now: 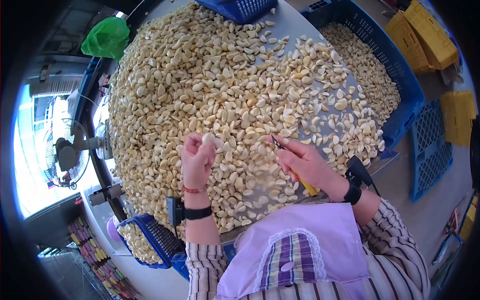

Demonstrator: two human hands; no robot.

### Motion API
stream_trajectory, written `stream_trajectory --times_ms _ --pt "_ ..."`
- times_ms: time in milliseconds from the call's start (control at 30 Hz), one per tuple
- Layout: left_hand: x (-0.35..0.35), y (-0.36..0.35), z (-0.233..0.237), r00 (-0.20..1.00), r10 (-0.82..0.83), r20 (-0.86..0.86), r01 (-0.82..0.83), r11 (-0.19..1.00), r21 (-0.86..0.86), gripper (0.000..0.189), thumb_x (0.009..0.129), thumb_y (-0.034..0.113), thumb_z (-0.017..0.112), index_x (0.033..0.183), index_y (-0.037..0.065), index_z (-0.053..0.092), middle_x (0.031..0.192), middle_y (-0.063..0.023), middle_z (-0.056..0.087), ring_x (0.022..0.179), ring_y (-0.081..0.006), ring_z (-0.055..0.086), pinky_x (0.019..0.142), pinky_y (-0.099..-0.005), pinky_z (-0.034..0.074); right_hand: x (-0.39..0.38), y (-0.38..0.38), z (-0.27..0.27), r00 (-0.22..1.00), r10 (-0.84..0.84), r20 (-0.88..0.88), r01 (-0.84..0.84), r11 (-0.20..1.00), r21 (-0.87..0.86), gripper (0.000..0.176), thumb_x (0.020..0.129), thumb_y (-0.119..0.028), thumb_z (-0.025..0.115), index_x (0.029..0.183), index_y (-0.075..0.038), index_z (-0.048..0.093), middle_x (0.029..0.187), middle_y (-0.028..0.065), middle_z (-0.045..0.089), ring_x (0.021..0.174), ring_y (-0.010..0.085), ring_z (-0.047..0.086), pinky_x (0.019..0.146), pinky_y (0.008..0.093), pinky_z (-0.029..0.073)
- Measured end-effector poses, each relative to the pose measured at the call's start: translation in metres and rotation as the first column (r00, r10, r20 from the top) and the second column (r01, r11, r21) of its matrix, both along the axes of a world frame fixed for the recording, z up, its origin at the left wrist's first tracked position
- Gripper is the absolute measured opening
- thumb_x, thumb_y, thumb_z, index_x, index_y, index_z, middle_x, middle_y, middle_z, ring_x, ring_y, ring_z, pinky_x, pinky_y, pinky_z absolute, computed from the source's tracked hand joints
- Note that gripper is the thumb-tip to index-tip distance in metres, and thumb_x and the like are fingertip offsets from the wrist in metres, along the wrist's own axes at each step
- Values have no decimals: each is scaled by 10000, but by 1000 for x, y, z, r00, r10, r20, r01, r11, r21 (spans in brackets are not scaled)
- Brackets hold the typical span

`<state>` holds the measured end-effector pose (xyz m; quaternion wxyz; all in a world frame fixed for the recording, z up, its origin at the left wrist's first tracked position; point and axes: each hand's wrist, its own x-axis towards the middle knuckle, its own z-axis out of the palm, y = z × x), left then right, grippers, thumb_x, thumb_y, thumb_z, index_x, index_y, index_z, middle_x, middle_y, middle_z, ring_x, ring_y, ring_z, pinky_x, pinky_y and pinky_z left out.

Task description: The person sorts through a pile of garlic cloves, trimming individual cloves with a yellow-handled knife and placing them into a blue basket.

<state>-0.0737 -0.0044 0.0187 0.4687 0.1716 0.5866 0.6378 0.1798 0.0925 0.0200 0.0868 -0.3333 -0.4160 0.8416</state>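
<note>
Peeled garlic cloves (240,95) lie heaped over a metal table, both hands above them. My left hand (196,159) is closed, pinching a garlic clove (211,140) between thumb and fingertips. A little to the right, my right hand (305,162) is wrapped round a small knife (306,184) with a yellow handle. Its dark, pointed end shows past the thumb and index finger, directed toward the left hand but apart from it. The fingers hide the middle of the knife.
A blue crate (400,65) of cloves stands at the right. Near my left elbow sits a blue basket (160,235) of cloves, and another basket (240,7) is at the far edge. A green plastic bag (106,39) and a fan (65,152) are at the left.
</note>
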Motion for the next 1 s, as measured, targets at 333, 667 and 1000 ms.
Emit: stream_trajectory --times_ms 333,667,1000 --pt "59 -22 23 984 -180 15 180 973 -143 229 848 21 652 1058 10 562 820 -5 620 562 -4 456 475 -142 342 -10 -11 13 975 220 27 -213 896 389 618 906 -294 587 1439 -110 334 685 -13 485 598 66 424 557 225 373" --pt "80 -23 21 970 -184 -161 178 983 -52 147 758 -36 719 880 -5 643 820 -6 626 700 -34 541 608 -172 434 -7 -7 20 945 324 -36 -293 894 337 686 903 -279 581 1476 -120 239 677 -14 489 590 57 438 549 213 384" --pt "77 -33 7 905 -264 335 111 904 413 199 810 159 685 897 20 572 744 -82 598 564 -114 510 520 -186 419 -5 -8 7 962 274 -12 -272 959 80 532 952 -256 502 1442 -134 335 693 -33 526 546 23 473 472 186 397"
